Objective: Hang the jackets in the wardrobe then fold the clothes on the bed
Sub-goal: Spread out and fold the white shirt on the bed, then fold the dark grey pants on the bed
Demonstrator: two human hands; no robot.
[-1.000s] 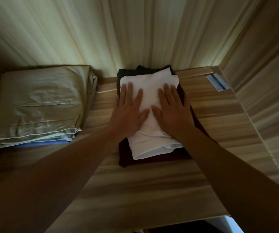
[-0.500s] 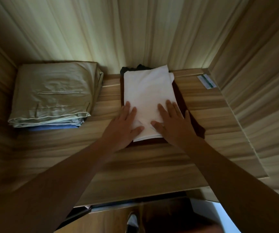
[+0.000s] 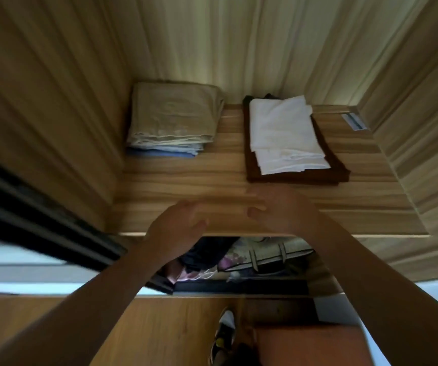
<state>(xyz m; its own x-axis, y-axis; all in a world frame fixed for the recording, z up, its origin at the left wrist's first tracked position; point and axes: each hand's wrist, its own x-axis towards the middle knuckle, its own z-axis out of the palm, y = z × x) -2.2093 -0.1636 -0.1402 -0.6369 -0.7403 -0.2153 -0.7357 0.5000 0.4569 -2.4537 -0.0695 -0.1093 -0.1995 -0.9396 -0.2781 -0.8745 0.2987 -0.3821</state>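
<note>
A folded white garment [image 3: 283, 133] lies on top of a folded dark brown one [image 3: 328, 170] on the wooden wardrobe shelf [image 3: 239, 191]. To the left sits a stack of folded beige clothes [image 3: 173, 114] over a blue piece [image 3: 157, 153]. My left hand [image 3: 178, 228] and my right hand [image 3: 283, 210] hover blurred over the shelf's front edge, clear of the clothes. Both hold nothing and their fingers are loosely spread.
Wooden wardrobe walls close in the shelf on the left, back and right. A white label [image 3: 353, 122] sticks at the shelf's back right. Below the shelf are bags and bundled cloth [image 3: 262, 256]. A dark door rail [image 3: 41, 220] runs on the left. A shoe [image 3: 224, 331] shows on the floor.
Both hands have lifted off the white garment and drawn back toward the shelf's front edge. The view has pulled away, showing the space under the shelf.
</note>
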